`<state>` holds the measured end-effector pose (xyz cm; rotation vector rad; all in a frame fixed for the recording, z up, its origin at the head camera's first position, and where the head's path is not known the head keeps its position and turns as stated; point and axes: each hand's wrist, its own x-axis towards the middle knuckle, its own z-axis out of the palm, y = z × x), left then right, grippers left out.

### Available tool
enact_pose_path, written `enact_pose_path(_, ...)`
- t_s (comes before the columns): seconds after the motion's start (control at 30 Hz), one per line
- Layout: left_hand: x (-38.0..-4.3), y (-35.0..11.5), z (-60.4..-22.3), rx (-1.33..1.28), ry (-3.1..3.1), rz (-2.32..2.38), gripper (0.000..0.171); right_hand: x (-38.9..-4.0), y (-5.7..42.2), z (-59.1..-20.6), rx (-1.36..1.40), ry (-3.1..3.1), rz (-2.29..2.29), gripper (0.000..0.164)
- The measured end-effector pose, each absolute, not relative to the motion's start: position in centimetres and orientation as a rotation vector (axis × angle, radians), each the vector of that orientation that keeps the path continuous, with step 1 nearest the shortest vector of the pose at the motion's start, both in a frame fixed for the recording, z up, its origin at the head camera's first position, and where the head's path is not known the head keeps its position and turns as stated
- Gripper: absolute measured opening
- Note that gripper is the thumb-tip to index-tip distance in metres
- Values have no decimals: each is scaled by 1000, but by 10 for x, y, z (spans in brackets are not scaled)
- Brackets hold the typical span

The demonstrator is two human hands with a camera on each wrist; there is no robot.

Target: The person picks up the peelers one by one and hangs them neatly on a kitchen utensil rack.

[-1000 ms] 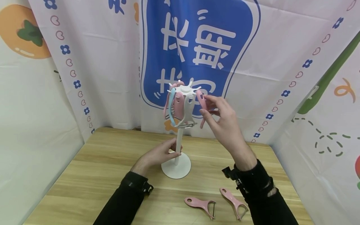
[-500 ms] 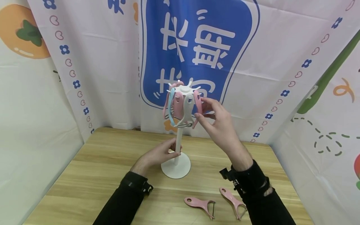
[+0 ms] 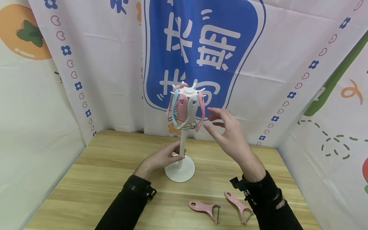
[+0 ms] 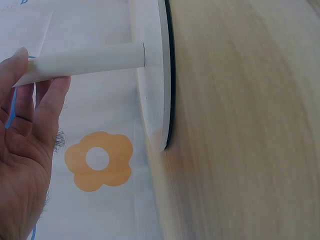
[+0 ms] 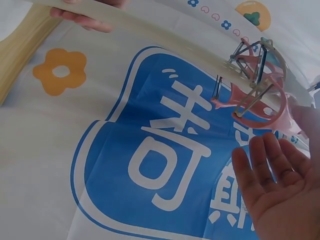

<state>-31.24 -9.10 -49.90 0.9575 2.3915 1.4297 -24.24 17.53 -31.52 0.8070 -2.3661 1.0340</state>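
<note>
A white stand (image 3: 180, 172) with a round base and a crown of hooks stands upright on the table. Around its post, my left hand (image 3: 162, 156) curls thumb and fingers, a little above the base; the left wrist view shows this grip on the post (image 4: 95, 61). From the hooks hang several peelers: a pink peeler (image 3: 202, 110) at the right, a white peeler (image 3: 192, 110), another pink one and a blue peeler (image 3: 175, 108). Just right of the right-hand pink peeler is my right hand (image 3: 230, 134), apart from it, fingers relaxed and holding nothing.
Two pink peelers lie on the table near its front: one peeler (image 3: 202, 207) in the middle and another peeler (image 3: 237, 204) beside my right forearm. A printed cloth (image 3: 115, 80) hangs behind the wooden table (image 3: 95, 179), with cloth at both sides too.
My right hand brought the pink peeler inward onto the right side of the hooks, let go of it and drew back slightly right. The left hand has stayed on the post.
</note>
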Motion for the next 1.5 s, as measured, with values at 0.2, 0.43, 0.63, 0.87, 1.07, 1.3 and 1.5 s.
enact_pose_path(0.2,-312,-91,-499,964,2400,1425,24,-232,187,-325,799,-2429,955,51)
enact_pose_path(0.43,-312,-92,-499,959,2413,1414,25,-226,196,-345,827,-2469,909,51)
enact_pose_path(0.63,-312,-92,-499,954,2419,1411,24,-220,198,-361,833,-2514,906,51)
enact_pose_path(0.87,-312,-92,-499,949,2420,1404,28,-215,196,-379,837,-2557,906,52)
enact_pose_path(1.07,-313,-91,-500,955,2403,1423,27,-212,193,-391,860,-2593,899,50)
enact_pose_path(1.3,-312,-92,-499,952,2409,1414,26,-210,190,-403,893,-2657,869,48)
enact_pose_path(1.5,-312,-92,-498,963,2422,1403,27,-207,187,-415,916,-2775,797,46)
